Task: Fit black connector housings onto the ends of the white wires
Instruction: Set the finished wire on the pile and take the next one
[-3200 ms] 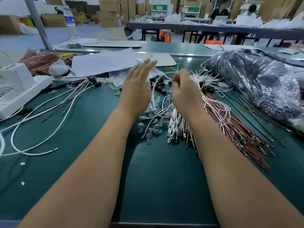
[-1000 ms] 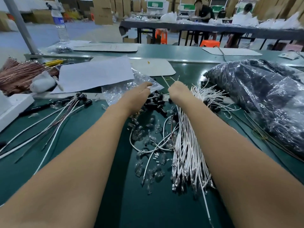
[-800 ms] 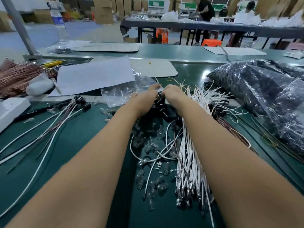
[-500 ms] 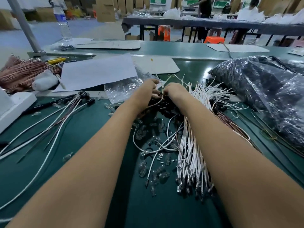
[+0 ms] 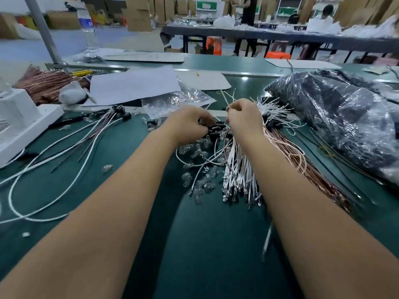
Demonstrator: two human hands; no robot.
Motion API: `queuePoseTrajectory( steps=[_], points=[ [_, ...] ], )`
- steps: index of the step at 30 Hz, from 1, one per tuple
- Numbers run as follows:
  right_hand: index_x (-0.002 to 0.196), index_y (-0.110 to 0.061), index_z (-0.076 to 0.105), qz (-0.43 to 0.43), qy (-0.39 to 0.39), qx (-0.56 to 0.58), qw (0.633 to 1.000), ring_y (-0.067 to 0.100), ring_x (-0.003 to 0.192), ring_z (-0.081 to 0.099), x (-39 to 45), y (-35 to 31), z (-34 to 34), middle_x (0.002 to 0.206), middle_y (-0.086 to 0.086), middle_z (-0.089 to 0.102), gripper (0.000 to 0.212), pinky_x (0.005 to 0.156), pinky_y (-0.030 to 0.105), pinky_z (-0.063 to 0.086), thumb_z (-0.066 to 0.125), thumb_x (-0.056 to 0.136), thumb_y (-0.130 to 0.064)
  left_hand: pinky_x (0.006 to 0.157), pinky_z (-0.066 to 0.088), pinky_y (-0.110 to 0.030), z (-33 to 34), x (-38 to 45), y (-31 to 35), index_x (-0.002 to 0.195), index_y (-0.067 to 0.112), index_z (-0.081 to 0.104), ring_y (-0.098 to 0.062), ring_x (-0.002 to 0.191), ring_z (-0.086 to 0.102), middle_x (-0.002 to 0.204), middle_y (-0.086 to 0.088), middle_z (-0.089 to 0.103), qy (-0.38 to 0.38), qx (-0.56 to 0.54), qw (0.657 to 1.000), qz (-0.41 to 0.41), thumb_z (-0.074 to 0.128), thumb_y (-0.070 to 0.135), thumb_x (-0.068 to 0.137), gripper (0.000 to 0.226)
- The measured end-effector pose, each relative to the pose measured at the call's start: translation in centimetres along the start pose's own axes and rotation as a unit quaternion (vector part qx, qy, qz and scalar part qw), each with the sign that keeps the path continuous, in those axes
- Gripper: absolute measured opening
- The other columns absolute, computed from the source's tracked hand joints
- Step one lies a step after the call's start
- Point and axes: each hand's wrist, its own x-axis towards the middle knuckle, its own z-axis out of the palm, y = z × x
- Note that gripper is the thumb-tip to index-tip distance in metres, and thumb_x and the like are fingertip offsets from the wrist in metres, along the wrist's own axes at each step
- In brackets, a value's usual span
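On the green tabletop [image 5: 211, 244], black housings [image 5: 216, 129] are now picked at by the curled left hand [image 5: 190, 124]; white wires [image 5: 228, 98] have been lifted, pinched in the right hand [image 5: 244, 117], ready for fitting

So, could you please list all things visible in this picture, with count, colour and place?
white wires: many, white, bundle under right forearm
black housings: several, black, between the hands
bulbs: many, clear, centre mat
copper wires: many, reddish, right of white bundle
finished leads: several, white and dark, left
paper: one, white, far left
plastic bag: one, dark, right
bottle: one, clear, far left
left hand: over the housings
right hand: pinches a white wire
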Motion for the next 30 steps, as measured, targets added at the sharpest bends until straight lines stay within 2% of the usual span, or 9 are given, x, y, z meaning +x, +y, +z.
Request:
queuePoseTrajectory(
  steps=[2, 5, 9, 12, 16, 21, 24, 26, 30],
  points=[
    [0.097, -0.018, 0.061, -0.011, -0.005, 0.019, 1.000, 0.023, 0.079, 0.058, -1.4, 0.5, 0.0, 0.095, 0.010, 0.067, 0.025, 0.062, 0.032, 0.045, 0.042, 0.087, -0.005, 0.088, 0.051, -0.034, 0.9, -0.5, 0.8, 0.110, 0.026, 0.072, -0.017, 0.097, 0.062, 0.107, 0.003, 0.070, -0.013, 0.114, 0.993, -0.005, 0.063, 0.018, 0.083, 0.030],
    [0.097, -0.023, 0.063, -0.027, 0.003, 0.070, 0.997, 0.022, 0.074, 0.058, -2.6, 0.6, 0.2, 0.088, 0.007, 0.065, 0.027, 0.061, 0.033, 0.044, 0.043, 0.088, -0.006, 0.080, 0.050, -0.030, 2.3, -1.2, 1.8, 0.104, 0.033, 0.073, -0.020, 0.096, 0.061, 0.104, 0.004, 0.070, 0.057, 0.134, 0.987, -0.069, 0.066, 0.035, 0.082, 0.024],
    [0.094, -0.025, 0.067, -0.034, 0.033, 0.157, 0.986, 0.004, 0.055, 0.044, -3.5, 0.6, 0.4, 0.069, -0.011, 0.056, 0.028, 0.054, 0.024, 0.032, 0.046, 0.086, -0.008, 0.090, 0.045, -0.037, 3.8, -1.4, 3.0, 0.101, 0.033, 0.073, -0.026, 0.112, 0.053, 0.110, 0.000, 0.067, 0.106, 0.140, 0.975, -0.139, 0.061, 0.026, 0.085, 0.021],
    [0.092, -0.026, 0.068, -0.052, 0.028, 0.160, 0.985, 0.001, 0.047, 0.040, -4.0, 0.9, 0.3, 0.061, -0.014, 0.052, 0.020, 0.050, 0.020, 0.029, 0.052, 0.092, -0.014, 0.092, 0.046, -0.041, 4.1, -1.6, 3.0, 0.107, 0.023, 0.070, -0.028, 0.113, 0.051, 0.114, -0.006, 0.061, 0.157, 0.146, 0.969, -0.120, 0.058, 0.027, 0.091, 0.020],
    [0.090, -0.020, 0.066, -0.078, 0.024, 0.114, 0.990, 0.005, 0.063, 0.053, -3.9, 1.1, 0.5, 0.072, -0.010, 0.060, 0.016, 0.058, 0.023, 0.045, 0.053, 0.095, -0.012, 0.078, 0.047, -0.030, 3.8, -1.9, 2.3, 0.103, 0.014, 0.068, -0.019, 0.095, 0.062, 0.102, -0.002, 0.068, 0.262, -0.005, 0.960, -0.100, 0.062, 0.019, 0.090, 0.016],
    [0.095, -0.022, 0.064, -0.084, 0.035, 0.118, 0.989, 0.000, 0.042, 0.040, -3.9, 1.4, 0.9, 0.060, -0.010, 0.050, 0.018, 0.043, 0.016, 0.032, 0.050, 0.094, -0.010, 0.081, 0.051, -0.025, 3.5, -2.5, 2.2, 0.099, 0.011, 0.072, -0.015, 0.086, 0.066, 0.091, 0.000, 0.072, 0.294, -0.121, 0.943, -0.098, 0.068, 0.012, 0.084, 0.015],
    [0.094, -0.029, 0.066, -0.089, 0.036, 0.108, 0.989, 0.002, 0.041, 0.038, -4.3, 1.6, 1.0, 0.051, -0.014, 0.049, 0.016, 0.044, 0.019, 0.032, 0.055, 0.094, -0.019, 0.081, 0.054, -0.028, 3.4, -2.7, 2.0, 0.098, 0.010, 0.072, -0.014, 0.083, 0.067, 0.088, 0.000, 0.072, 0.287, -0.175, 0.935, -0.110, 0.070, 0.009, 0.083, 0.015],
    [0.092, -0.029, 0.069, -0.095, 0.043, 0.086, 0.991, 0.002, 0.047, 0.043, -4.5, 1.4, 0.9, 0.060, -0.015, 0.055, 0.015, 0.048, 0.020, 0.033, 0.057, 0.093, -0.020, 0.082, 0.055, -0.029, 3.2, -3.0, 1.8, 0.099, 0.009, 0.072, -0.015, 0.084, 0.068, 0.089, -0.002, 0.072, 0.285, -0.211, 0.928, -0.117, 0.071, 0.005, 0.082, 0.017],
    [0.088, -0.025, 0.070, -0.093, 0.076, 0.021, 0.993, 0.017, 0.077, 0.057, -4.8, 1.1, 0.7, 0.089, 0.002, 0.062, 0.015, 0.067, 0.029, 0.044, 0.058, 0.089, -0.017, 0.080, 0.057, -0.027, 2.8, -3.4, 1.8, 0.102, 0.006, 0.071, -0.016, 0.083, 0.068, 0.093, -0.009, 0.073, 0.282, -0.274, 0.911, -0.125, 0.071, 0.000, 0.082, 0.021]
  ],
)
